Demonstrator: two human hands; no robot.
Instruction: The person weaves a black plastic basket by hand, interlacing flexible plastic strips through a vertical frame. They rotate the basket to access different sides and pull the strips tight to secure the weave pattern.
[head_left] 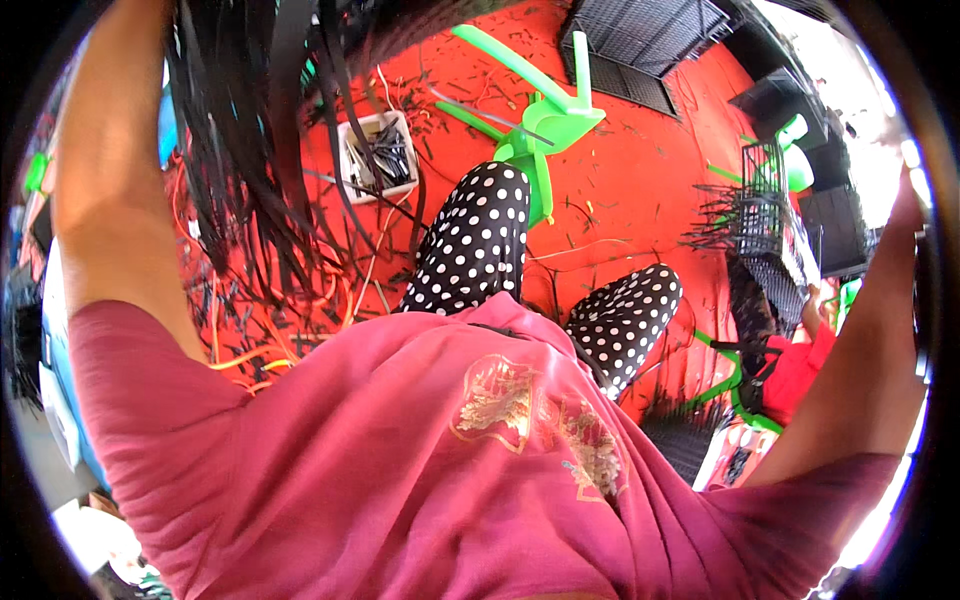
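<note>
Both my arms are raised and spread wide. My left forearm runs up past the upper left edge, so my left hand is out of the picture. On the other side my right forearm reaches the bright right rim, where my right hand cannot be seen. Long black flat strips (235, 130) hang in a loose bunch beside my left forearm, blurred in part. Below them on the red floor (620, 190) sits a white basket (349, 170) with dark strips and tool-like pieces inside.
A bright green plastic chair (560, 125) lies tipped over beyond my knees. Black woven mesh panels (640, 40) stand at the far right. A person in red (795, 375) sits near my right arm, by a black woven frame (762, 205). Strip scraps and orange cords (250, 355) litter the floor.
</note>
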